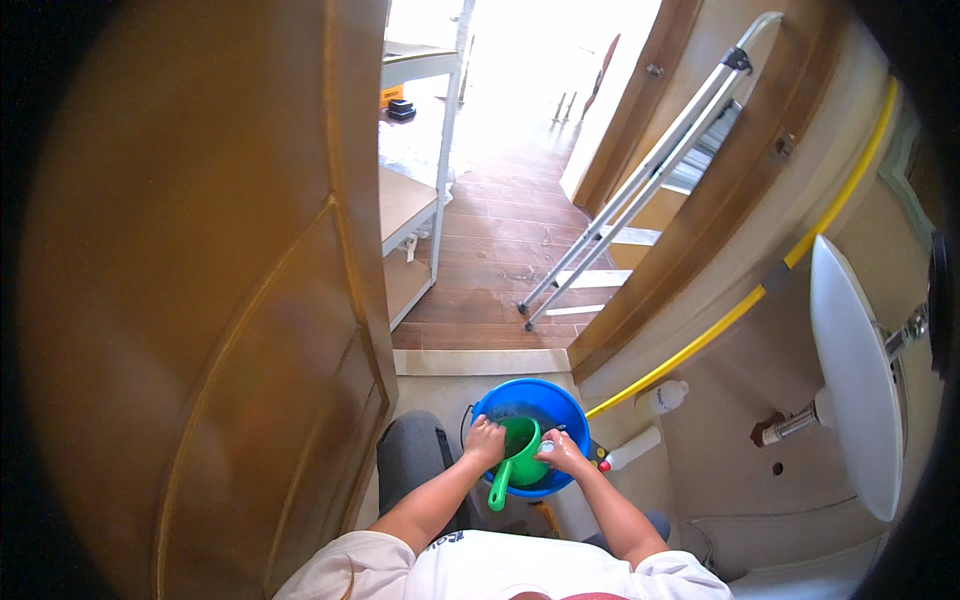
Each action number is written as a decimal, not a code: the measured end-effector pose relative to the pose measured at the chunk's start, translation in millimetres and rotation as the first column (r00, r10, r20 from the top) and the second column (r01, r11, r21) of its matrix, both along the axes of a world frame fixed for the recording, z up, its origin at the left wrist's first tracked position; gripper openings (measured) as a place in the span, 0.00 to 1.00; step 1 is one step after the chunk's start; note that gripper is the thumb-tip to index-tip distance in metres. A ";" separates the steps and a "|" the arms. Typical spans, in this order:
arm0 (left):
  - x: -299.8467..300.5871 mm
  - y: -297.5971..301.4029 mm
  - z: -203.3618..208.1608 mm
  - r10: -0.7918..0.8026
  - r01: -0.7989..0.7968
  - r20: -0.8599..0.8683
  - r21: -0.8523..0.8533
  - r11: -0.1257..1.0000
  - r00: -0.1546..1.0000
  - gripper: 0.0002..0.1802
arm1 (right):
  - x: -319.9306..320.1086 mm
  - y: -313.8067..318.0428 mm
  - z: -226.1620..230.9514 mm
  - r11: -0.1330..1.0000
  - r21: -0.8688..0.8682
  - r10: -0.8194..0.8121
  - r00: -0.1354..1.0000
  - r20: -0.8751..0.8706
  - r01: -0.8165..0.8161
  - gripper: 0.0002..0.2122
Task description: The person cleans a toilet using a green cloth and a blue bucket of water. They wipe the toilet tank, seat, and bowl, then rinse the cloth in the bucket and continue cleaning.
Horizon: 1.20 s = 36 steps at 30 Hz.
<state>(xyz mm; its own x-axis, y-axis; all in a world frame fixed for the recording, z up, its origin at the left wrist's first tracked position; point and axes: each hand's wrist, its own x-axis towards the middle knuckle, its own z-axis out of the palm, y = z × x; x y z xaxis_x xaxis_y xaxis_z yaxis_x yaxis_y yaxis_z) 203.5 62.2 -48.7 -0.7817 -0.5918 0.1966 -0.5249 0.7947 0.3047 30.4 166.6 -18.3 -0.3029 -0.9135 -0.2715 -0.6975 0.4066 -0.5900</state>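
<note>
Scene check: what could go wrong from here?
Possible risks:
1. The green dipper is tilted over the blue bucket, with the left hand at its rim; it might tip or slip.
2. The small pale item in the right hand could drop into the dipper or bucket.
3. The red-capped bottle lies close beside the bucket; it could get bumped.

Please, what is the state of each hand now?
Left hand: closed, holding the green dipper by its rim.
Right hand: closed on a small pale thing, too small to identify.
</note>
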 end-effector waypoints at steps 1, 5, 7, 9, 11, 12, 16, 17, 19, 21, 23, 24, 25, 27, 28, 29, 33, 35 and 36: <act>-4.8 1.8 1.0 -0.004 0.003 -0.037 -0.008 1.000 0.999 0.05 | -6.9 7.1 -9.1 0.999 -0.024 0.036 0.996 -0.087 -0.038 0.20; 0.7 2.2 -0.4 -0.009 0.009 -0.027 -0.010 1.000 1.000 0.06 | -12.4 20.9 -13.4 0.958 0.119 0.268 0.962 -0.061 -0.259 0.17; 7.4 0.3 -2.5 -0.009 0.009 -0.010 -0.018 1.000 1.000 0.06 | -8.0 22.2 -1.0 0.984 0.119 0.113 0.981 0.155 -0.132 0.11; 10.8 -4.1 -5.0 -0.003 0.003 0.059 -0.002 1.000 0.998 0.07 | -2.0 20.6 20.5 0.991 0.103 -0.122 0.863 0.491 0.082 0.09; -2.5 -3.2 3.8 -0.006 0.006 0.114 -0.002 1.000 0.993 0.08 | -17.0 31.8 21.2 0.999 -0.043 0.033 0.937 0.348 -0.019 0.09; -11.4 0.3 12.0 -0.012 0.014 0.120 -0.016 1.000 0.993 0.08 | -27.2 42.3 14.3 0.978 -0.071 0.202 0.977 0.068 -0.197 0.08; -4.4 -5.0 26.7 0.018 -0.026 0.172 0.044 0.999 0.985 0.07 | 11.4 45.8 37.3 0.917 0.102 0.392 0.831 -0.395 -0.385 0.09; -3.8 -4.1 28.7 0.003 -0.007 0.171 0.019 1.000 0.985 0.07 | 15.8 48.5 44.3 0.922 0.117 0.383 0.828 -0.410 -0.368 0.10; -3.4 -1.2 33.3 0.003 -0.003 0.208 0.000 1.000 0.978 0.07 | 14.5 58.3 46.5 0.929 0.090 0.357 0.807 -0.470 -0.359 0.12; -4.3 0.6 32.5 -0.012 0.015 0.145 -0.014 1.000 0.989 0.07 | 8.1 65.7 44.1 0.923 -0.199 0.202 0.856 -0.476 -0.329 0.11; -4.5 1.3 32.7 -0.013 0.016 0.127 -0.021 1.000 0.992 0.07 | -1.0 68.7 41.2 0.889 -0.343 0.126 0.883 -0.452 -0.303 0.09; -5.1 2.0 32.7 -0.016 0.018 0.115 -0.023 1.000 0.993 0.07 | -4.7 72.1 39.1 0.878 -0.325 0.172 0.865 -0.472 -0.352 0.09; -6.5 3.0 32.2 -0.015 0.018 0.102 -0.023 1.000 0.995 0.06 | -9.6 76.2 37.3 0.863 -0.304 0.220 0.843 -0.491 -0.403 0.09; -4.0 -0.6 30.9 -0.006 0.008 0.091 -0.021 1.000 0.996 0.06 | -14.1 76.8 42.2 0.836 -0.250 0.344 0.821 -0.455 -0.488 0.12; -2.5 -1.7 30.0 -0.002 0.003 0.090 -0.014 1.000 0.996 0.06 | -13.0 78.0 44.0 0.828 -0.274 0.311 0.806 -0.503 -0.490 0.13; 0.4 -2.1 30.4 0.010 -0.009 0.093 -0.007 1.000 0.996 0.06 | -8.5 77.6 52.2 0.814 -0.300 0.281 0.790 -0.545 -0.497 0.14; -2.8 -3.8 40.2 0.001 -0.003 0.085 0.022 1.000 0.996 0.04 | -31.3 82.9 50.9 0.859 -0.315 0.273 0.881 -0.387 -0.404 0.17; -2.6 -2.2 41.0 0.013 -0.014 0.063 0.018 1.000 0.998 0.04 | -62.9 85.0 44.9 0.893 -0.356 0.195 0.949 -0.248 -0.276 0.14; -2.8 -1.7 40.8 0.015 -0.016 0.051 0.017 1.000 0.999 0.04 | -84.1 87.5 41.4 0.917 -0.357 0.130 0.979 -0.159 -0.180 0.13</act>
